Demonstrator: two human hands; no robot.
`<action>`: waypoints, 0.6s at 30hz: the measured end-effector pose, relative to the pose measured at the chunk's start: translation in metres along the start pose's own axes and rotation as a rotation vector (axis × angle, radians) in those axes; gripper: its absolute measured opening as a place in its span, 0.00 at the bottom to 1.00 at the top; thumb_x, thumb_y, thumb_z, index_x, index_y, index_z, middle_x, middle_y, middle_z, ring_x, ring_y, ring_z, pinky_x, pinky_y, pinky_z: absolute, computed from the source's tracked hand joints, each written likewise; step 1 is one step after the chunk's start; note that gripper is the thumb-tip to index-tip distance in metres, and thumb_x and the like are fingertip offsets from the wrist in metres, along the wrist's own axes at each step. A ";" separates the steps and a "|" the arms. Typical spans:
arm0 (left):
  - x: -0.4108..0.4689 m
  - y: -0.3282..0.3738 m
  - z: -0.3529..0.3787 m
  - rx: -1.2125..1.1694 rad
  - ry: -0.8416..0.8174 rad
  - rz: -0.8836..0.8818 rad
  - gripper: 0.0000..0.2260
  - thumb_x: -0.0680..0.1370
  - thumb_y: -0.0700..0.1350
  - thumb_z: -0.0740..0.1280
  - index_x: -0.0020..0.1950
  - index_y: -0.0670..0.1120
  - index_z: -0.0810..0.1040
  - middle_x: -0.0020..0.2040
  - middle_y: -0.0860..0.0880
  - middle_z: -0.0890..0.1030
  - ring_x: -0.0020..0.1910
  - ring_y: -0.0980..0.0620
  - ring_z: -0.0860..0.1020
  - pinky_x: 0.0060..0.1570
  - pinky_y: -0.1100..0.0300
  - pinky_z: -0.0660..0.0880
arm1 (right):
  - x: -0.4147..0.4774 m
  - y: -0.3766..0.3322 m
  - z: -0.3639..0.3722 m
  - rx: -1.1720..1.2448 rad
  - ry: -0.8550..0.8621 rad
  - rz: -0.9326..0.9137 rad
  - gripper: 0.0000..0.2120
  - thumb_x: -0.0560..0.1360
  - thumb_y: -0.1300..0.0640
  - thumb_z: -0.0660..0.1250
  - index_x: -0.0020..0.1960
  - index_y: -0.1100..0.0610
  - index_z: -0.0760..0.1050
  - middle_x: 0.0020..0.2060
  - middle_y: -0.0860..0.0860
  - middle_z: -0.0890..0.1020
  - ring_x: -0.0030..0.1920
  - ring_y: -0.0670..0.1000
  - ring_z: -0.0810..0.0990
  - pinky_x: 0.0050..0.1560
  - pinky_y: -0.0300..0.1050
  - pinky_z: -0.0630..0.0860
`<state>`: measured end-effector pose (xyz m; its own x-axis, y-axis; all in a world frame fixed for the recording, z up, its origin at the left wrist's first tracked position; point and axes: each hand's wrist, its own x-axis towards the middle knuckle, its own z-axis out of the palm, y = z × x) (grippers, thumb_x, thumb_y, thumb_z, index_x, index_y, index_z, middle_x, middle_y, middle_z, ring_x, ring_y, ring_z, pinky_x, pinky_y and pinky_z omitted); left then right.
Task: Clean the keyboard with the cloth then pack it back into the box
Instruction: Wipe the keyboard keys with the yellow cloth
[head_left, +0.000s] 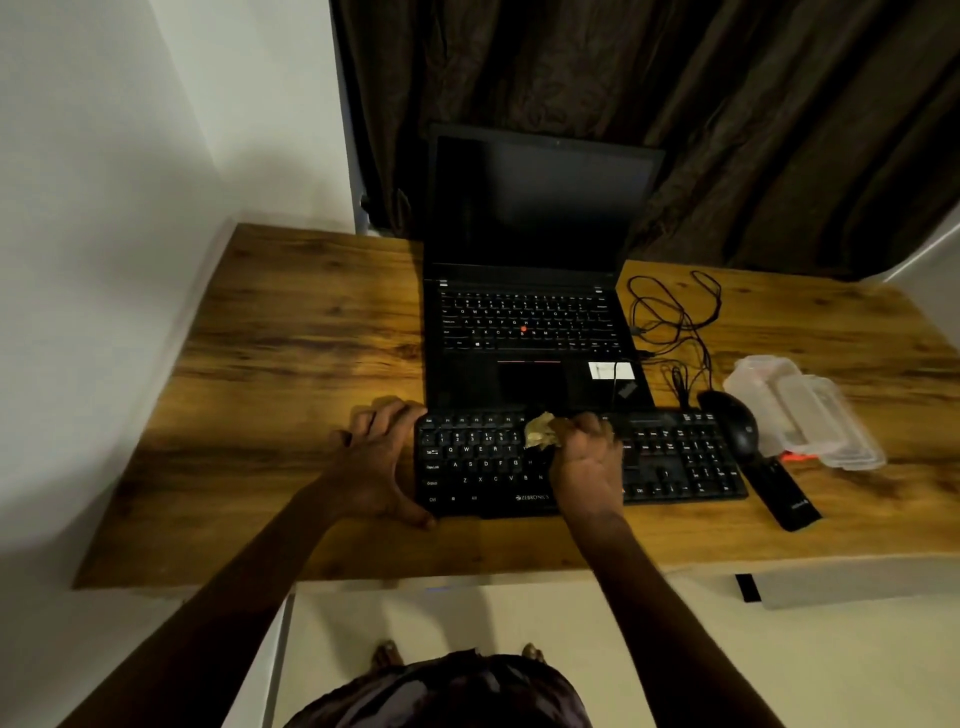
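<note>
R hand (586, 457) bunches a tan cloth (540, 430) on the black keyboard (675, 462) mid-deck; L hand (378, 457) clamps the kbd's left end, thumb at its near corner, on the wooden desk (291, 332). Open laptop (530, 270) just beyond both hands.

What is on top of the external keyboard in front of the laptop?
The right hand holds a crumpled cloth on the middle keys of the keyboard; the left hand grips its left end. Keys beneath them are hidden.
</note>
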<state>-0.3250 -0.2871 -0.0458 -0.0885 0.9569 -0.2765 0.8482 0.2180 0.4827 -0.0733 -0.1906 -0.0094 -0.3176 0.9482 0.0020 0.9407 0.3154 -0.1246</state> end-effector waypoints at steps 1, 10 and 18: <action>0.000 0.001 0.000 -0.010 -0.002 -0.002 0.66 0.47 0.72 0.77 0.78 0.61 0.47 0.76 0.58 0.48 0.74 0.48 0.51 0.69 0.38 0.59 | 0.000 -0.008 0.000 -0.012 -0.040 -0.048 0.22 0.76 0.63 0.64 0.68 0.48 0.73 0.65 0.53 0.71 0.65 0.56 0.69 0.67 0.53 0.68; -0.002 0.005 -0.002 0.028 0.018 0.005 0.65 0.49 0.69 0.79 0.79 0.59 0.49 0.77 0.55 0.49 0.74 0.47 0.52 0.67 0.41 0.59 | -0.004 0.008 -0.007 0.029 0.089 0.066 0.21 0.72 0.68 0.65 0.62 0.52 0.79 0.58 0.57 0.77 0.58 0.60 0.74 0.59 0.56 0.73; -0.003 0.004 -0.002 -0.013 0.014 0.003 0.65 0.49 0.70 0.79 0.79 0.58 0.49 0.77 0.54 0.49 0.74 0.48 0.51 0.68 0.38 0.57 | 0.003 -0.039 0.001 0.026 -0.056 -0.097 0.19 0.78 0.61 0.62 0.67 0.48 0.72 0.66 0.52 0.68 0.64 0.53 0.67 0.68 0.49 0.67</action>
<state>-0.3223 -0.2886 -0.0410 -0.0939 0.9601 -0.2633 0.8416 0.2178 0.4942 -0.1106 -0.2001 -0.0055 -0.4136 0.9095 -0.0405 0.9021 0.4035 -0.1527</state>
